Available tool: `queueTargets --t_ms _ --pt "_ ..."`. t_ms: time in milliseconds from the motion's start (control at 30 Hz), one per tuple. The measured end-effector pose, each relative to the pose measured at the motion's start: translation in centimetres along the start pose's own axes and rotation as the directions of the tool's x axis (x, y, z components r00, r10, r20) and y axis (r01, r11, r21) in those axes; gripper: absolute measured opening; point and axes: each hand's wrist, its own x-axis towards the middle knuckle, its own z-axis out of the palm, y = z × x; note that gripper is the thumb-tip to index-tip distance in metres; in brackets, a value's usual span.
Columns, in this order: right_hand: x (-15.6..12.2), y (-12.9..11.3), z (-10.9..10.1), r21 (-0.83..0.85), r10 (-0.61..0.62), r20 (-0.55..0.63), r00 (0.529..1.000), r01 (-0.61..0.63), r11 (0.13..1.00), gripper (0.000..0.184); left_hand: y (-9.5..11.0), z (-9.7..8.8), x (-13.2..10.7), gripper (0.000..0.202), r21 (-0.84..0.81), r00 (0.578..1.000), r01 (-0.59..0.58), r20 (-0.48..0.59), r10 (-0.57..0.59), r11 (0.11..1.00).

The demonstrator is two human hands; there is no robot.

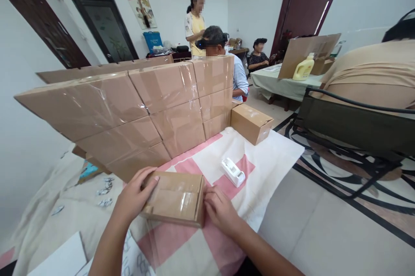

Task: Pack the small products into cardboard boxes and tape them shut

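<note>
A small cardboard box (175,196) with clear tape across its top lies on the pink and white cloth in front of me. My left hand (138,191) grips its left end, thumb on the top face and fingers over the far side. At the opposite end, my right hand (222,209) has its fingers curled together against the box's edge; whatever they pinch there is hidden. A white tape dispenser (233,172) sits on the cloth just beyond my right hand.
A wall of stacked, taped cardboard boxes (171,107) rises behind the work spot. One more carton (252,123) stands at its right end. White sheets (61,256) lie at lower left. Several people are around; one sits at right in a dark chair (356,122).
</note>
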Motion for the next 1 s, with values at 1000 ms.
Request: queueTargets --t_ms 1000 --pt "0.55 -0.26 -0.02 0.226 0.272 0.080 0.959 -0.283 0.932 0.029 0.01 -0.41 -0.15 0.053 0.041 1.000 -0.010 0.019 0.010 0.999"
